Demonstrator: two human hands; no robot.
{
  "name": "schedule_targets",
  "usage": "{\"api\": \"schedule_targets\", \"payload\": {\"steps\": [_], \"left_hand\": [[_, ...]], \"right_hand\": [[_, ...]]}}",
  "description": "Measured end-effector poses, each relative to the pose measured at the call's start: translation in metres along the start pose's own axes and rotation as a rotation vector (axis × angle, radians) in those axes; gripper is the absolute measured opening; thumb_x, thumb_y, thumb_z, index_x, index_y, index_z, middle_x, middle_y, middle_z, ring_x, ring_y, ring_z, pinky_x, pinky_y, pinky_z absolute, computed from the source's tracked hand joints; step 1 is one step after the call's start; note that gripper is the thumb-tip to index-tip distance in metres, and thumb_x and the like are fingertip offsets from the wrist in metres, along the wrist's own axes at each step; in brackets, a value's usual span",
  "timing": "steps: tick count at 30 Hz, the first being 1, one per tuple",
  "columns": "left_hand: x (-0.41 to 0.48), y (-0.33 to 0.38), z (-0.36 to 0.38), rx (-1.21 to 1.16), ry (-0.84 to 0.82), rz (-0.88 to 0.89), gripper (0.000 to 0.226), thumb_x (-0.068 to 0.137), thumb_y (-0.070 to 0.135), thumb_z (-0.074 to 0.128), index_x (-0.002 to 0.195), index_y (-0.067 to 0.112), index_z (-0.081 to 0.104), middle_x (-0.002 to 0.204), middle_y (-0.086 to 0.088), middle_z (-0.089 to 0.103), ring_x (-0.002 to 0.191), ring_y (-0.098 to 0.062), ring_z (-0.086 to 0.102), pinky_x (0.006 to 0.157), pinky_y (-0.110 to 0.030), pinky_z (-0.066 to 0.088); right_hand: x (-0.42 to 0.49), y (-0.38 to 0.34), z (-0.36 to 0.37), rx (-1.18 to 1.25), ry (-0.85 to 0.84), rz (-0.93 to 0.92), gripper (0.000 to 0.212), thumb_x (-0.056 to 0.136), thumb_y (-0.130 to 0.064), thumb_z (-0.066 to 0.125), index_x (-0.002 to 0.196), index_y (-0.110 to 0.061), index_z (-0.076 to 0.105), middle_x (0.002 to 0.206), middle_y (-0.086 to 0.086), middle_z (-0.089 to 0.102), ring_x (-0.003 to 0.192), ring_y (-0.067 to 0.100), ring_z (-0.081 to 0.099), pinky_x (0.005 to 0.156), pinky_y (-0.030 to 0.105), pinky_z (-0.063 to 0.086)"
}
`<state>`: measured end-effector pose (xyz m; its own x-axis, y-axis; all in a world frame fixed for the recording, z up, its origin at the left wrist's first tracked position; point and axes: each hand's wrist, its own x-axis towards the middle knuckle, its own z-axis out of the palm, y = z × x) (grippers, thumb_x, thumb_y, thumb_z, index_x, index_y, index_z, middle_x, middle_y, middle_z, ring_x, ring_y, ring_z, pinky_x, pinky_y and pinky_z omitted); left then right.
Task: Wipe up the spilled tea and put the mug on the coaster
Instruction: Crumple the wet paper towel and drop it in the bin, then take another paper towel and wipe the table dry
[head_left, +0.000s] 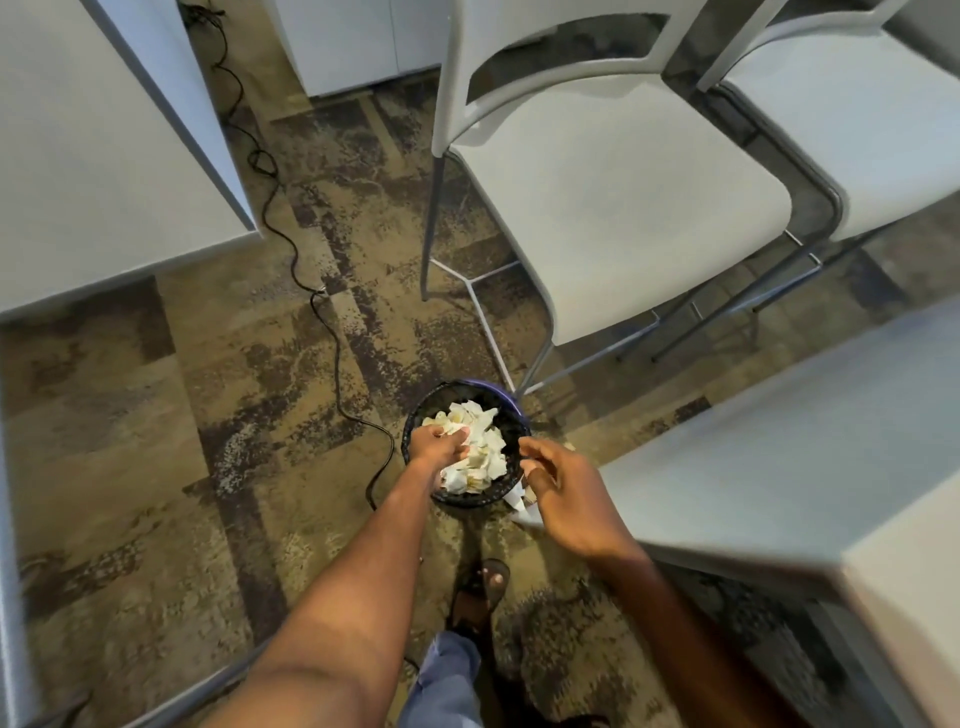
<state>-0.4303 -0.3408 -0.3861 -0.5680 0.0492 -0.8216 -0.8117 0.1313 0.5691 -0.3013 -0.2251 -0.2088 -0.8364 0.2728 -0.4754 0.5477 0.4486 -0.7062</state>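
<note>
**Head view (sole camera).** I stand over the wastebasket (411, 423), a small black mesh bin on the carpet (156, 441).
- My left hand (436, 444) is down at its mouth, fingers curled round a stained tissue wad (457, 427). I judge it is held low so the wad drops onto the paper heap (488, 457) and not over the rim.
- My right hand (561, 499) hovers over the near-right rim, fingers loose and spread, holding nothing. It reads as a guard against spill-over.
- One white scrap (517, 501) lies outside the bin, just beside its wall, under that hand.

**Task items.** Mug, coaster and spill are not in view. Wiping looks done or nearly so. The mug step remains, as far as I can judge.

**Clearances.**
- The bin is heaped close to the rim, with little room for more.
- The chair (623, 208) has its legs landing just beyond the far rim.
- The right table (779, 467) edge crowds my right forearm.
- A black cable (332, 332) runs along the floor near the bin's left side, a trip risk when I turn.
- Open carpet lies to the left.
</note>
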Motion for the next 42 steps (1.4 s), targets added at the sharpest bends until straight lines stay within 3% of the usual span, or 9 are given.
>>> {"api": "schedule_targets", "payload": {"steps": [6,10,13,17,20,24,30,37,42], "left_hand": [[-0.020,-0.002,0.009,0.114,-0.104,0.061,0.007,0.086,-0.006,0.060,0.093,-0.005,0.062,0.078,-0.021,0.064,0.061,-0.023,0.062,0.056,-0.027,0.056],[-0.048,0.004,0.017,0.045,-0.190,0.117,0.008,0.087,0.001,0.060,0.089,0.001,0.068,0.073,-0.014,0.068,0.057,-0.018,0.065,0.051,-0.026,0.055],[-0.074,0.022,0.021,0.022,-0.237,0.203,0.015,0.084,0.001,0.064,0.078,0.009,0.075,0.074,-0.013,0.072,0.063,-0.021,0.069,0.053,-0.026,0.054],[-0.119,0.072,0.033,-0.012,-0.215,0.384,0.012,0.083,0.008,0.066,0.083,0.014,0.076,0.075,-0.011,0.074,0.066,-0.024,0.070,0.054,-0.029,0.053],[-0.166,0.117,0.055,-0.065,-0.223,0.581,0.013,0.088,0.017,0.065,0.079,0.018,0.075,0.067,-0.005,0.069,0.052,-0.012,0.061,0.045,-0.022,0.049],[-0.243,0.165,0.092,-0.021,-0.346,0.860,0.014,0.092,0.013,0.058,0.088,0.014,0.071,0.072,-0.007,0.067,0.056,-0.011,0.063,0.050,-0.016,0.052],[-0.347,0.179,0.170,0.097,-0.566,1.066,0.011,0.087,0.009,0.063,0.093,0.013,0.072,0.086,-0.010,0.071,0.076,-0.020,0.067,0.065,-0.029,0.055],[-0.416,0.140,0.245,0.306,-0.729,1.184,0.012,0.084,0.006,0.067,0.091,0.014,0.073,0.075,-0.004,0.073,0.064,-0.020,0.066,0.053,-0.025,0.054],[-0.426,0.101,0.250,0.399,-0.765,1.202,0.014,0.084,0.008,0.068,0.090,0.020,0.074,0.076,-0.001,0.073,0.070,-0.017,0.068,0.059,-0.026,0.055]], "right_hand": [[0.001,-0.014,-0.006,0.027,0.090,-0.038,0.035,0.097,-0.010,0.052,0.132,-0.011,0.056,0.134,0.002,0.060,0.121,0.014,0.054,0.106,0.034,0.045],[-0.007,-0.028,-0.011,0.045,0.123,-0.063,0.035,0.096,-0.010,0.052,0.131,-0.015,0.057,0.131,-0.001,0.060,0.113,0.007,0.054,0.087,0.007,0.042],[-0.017,-0.043,-0.018,0.106,0.135,-0.076,0.034,0.096,-0.010,0.052,0.128,-0.017,0.058,0.128,0.000,0.062,0.113,0.010,0.058,0.096,0.024,0.049],[-0.039,-0.065,-0.033,0.168,0.202,-0.151,0.033,0.095,-0.011,0.053,0.123,-0.027,0.058,0.123,-0.008,0.062,0.096,-0.004,0.057,0.082,0.009,0.045],[-0.063,-0.085,-0.052,0.214,0.308,-0.233,0.034,0.094,-0.013,0.052,0.123,-0.027,0.058,0.128,-0.005,0.061,0.109,0.006,0.058,0.095,0.025,0.050],[-0.104,-0.104,-0.092,0.291,0.489,-0.372,0.036,0.093,-0.020,0.048,0.127,-0.027,0.055,0.129,-0.005,0.059,0.117,0.009,0.055,0.102,0.034,0.047],[-0.173,-0.094,-0.181,0.448,0.792,-0.484,0.029,0.093,-0.014,0.055,0.115,-0.032,0.060,0.111,-0.013,0.065,0.098,-0.007,0.058,0.086,0.007,0.046],[-0.212,0.000,-0.318,0.200,1.188,-0.227,0.025,0.088,-0.008,0.062,0.111,-0.016,0.069,0.114,0.000,0.070,0.097,0.009,0.064,0.085,0.012,0.046],[-0.223,0.102,-0.389,-0.146,1.105,0.135,0.035,0.084,-0.004,0.058,0.118,-0.007,0.063,0.128,0.010,0.061,0.118,0.024,0.055,0.099,0.028,0.040]]}}
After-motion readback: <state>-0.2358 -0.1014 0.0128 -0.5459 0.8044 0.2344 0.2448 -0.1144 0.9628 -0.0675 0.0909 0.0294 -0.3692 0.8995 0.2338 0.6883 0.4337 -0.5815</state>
